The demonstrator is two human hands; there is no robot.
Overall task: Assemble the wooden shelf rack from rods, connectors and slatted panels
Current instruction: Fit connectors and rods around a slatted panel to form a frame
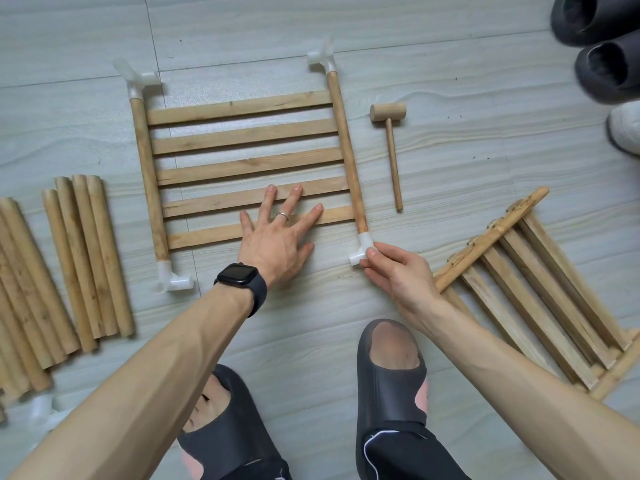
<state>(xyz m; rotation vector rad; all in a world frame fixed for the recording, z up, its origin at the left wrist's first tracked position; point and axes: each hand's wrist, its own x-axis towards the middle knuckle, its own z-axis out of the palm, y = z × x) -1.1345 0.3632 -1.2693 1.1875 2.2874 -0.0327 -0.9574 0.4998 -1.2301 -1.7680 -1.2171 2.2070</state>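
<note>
A slatted panel (242, 133) lies flat on the floor between two side rods (149, 174) (346, 147). Each rod end carries a white plastic connector: far left (136, 77), far right (322, 57), near left (173, 278), near right (362, 251). My left hand (277, 237) presses flat, fingers spread, on the two nearest slats. My right hand (391, 271) pinches the near right connector between thumb and fingertips.
Loose rods (86, 254) lie bundled at the left, with more at the left edge (20, 299). A small wooden mallet (389, 133) lies right of the panel. More slatted panels (540, 289) are stacked at the right. Dark slippers (602, 39) sit far right; my feet are below.
</note>
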